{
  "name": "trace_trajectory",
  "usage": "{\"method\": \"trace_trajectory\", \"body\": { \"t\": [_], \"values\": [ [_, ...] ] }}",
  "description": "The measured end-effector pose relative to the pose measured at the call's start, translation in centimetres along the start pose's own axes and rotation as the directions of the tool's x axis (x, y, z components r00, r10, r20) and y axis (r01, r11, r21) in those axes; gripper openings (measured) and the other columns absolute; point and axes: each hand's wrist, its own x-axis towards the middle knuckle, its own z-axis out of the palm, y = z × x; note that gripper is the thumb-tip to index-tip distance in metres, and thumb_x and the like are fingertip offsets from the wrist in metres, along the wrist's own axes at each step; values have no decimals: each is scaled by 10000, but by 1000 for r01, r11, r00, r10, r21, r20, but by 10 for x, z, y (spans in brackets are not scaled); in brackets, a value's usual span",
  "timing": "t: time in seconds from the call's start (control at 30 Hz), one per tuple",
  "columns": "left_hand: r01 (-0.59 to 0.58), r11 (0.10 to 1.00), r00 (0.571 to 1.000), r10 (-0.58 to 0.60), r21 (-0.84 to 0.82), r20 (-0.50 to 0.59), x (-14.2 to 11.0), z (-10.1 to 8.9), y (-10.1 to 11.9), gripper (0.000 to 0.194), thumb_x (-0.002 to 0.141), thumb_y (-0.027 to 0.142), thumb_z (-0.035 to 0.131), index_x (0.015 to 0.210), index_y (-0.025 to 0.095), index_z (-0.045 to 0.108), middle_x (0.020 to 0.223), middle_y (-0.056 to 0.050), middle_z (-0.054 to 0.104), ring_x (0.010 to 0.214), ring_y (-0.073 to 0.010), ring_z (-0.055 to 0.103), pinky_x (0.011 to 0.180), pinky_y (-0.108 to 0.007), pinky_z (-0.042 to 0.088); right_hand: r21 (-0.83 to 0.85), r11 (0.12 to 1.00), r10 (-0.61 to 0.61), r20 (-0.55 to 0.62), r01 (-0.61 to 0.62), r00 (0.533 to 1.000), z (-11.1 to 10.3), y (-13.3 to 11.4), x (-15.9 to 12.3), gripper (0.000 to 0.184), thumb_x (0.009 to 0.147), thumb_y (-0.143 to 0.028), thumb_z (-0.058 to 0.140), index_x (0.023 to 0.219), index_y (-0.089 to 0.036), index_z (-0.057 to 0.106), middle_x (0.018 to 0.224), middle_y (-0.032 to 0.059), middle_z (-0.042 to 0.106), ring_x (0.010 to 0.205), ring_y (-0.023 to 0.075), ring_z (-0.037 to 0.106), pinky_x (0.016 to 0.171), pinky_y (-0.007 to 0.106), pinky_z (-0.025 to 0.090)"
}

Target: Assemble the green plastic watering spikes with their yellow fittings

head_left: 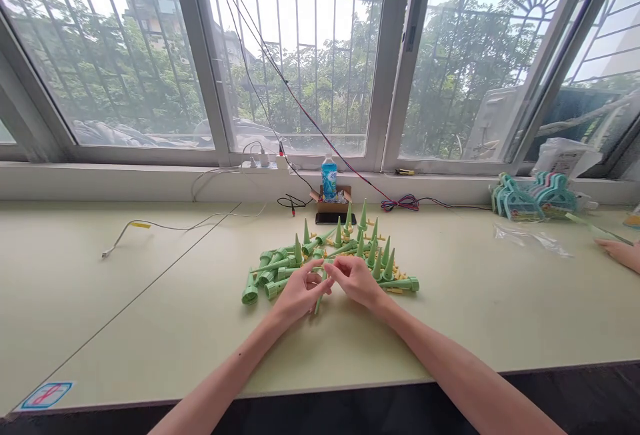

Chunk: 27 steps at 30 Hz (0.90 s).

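Observation:
My left hand (299, 293) is closed around a green plastic watering spike (319, 302), whose narrow tip points down toward me. At the spike's upper end my right hand (356, 279) is closed in a pinch, its fingertips almost meeting those of the left. Whatever small part sits in that pinch is hidden by the fingers. Just beyond both hands lies a heap of similar green spikes (277, 261); several stand on their caps with points up, others lie on their sides. Small yellow plastic pieces (397, 273) are scattered among them, mostly on the right.
Behind the heap are a black phone (336, 219), a small cardboard box (334, 207) and a blue bottle (329, 179). Coiled cable (401, 203) and a white cable (160, 225) lie on the table. Teal hangers (517, 200) stand far right, near another person's hand (620, 253).

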Motion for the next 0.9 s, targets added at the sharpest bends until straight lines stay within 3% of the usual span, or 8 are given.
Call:
{"method": "trace_trajectory", "body": {
  "t": [0.4,0.9],
  "values": [
    [-26,1000,1000,26,16,13,0,1,-5,569,800,513,614,1215,168,433,664,15,621,347,-70,450,363,-190,329,14,1000,5,59,-6,998,0,-1,0,414,880,-472,529,604,-165,560,548,-9,532,509,98,391,496,233,300],
    [-67,998,997,67,3,40,2,-1,-10,520,854,447,565,1256,164,396,725,0,621,395,-66,480,404,-194,393,13,1000,4,61,-5,998,3,-1,0,416,895,-471,518,609,-169,534,533,-14,533,488,91,367,489,231,294]
  ]
}}
